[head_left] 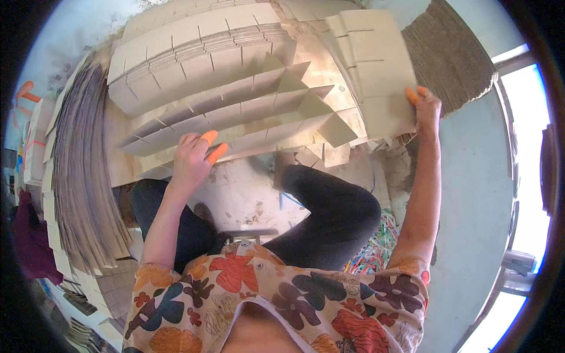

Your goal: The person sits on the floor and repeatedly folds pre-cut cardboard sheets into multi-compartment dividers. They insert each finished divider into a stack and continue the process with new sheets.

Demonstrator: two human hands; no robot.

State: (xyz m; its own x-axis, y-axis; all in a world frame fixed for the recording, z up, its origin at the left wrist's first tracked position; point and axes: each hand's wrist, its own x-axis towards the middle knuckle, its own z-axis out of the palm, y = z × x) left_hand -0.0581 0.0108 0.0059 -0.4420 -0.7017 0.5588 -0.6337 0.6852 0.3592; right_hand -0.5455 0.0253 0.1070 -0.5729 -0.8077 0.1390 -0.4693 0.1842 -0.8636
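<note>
My left hand (193, 157), with orange covers on two fingers, is at the near edge of a row of standing slotted cardboard strips (276, 125). Its covered thumb and finger are apart, with nothing visible between them. Short cardboard cross pieces (336, 129) are slotted into the strips' right ends. My right hand (426, 110), also with orange finger covers, grips the right edge of a wide slotted cardboard strip (385, 76). That strip is slightly blurred and lies over similar pieces.
Bundled slotted cardboard (194, 56) stands behind the strips. A tall stack of cardboard sheets (85, 159) curves along the left, and another brown stack (450, 56) stands far right. Below the worktop are my knees (335, 200) and a heap of coloured straps (376, 244).
</note>
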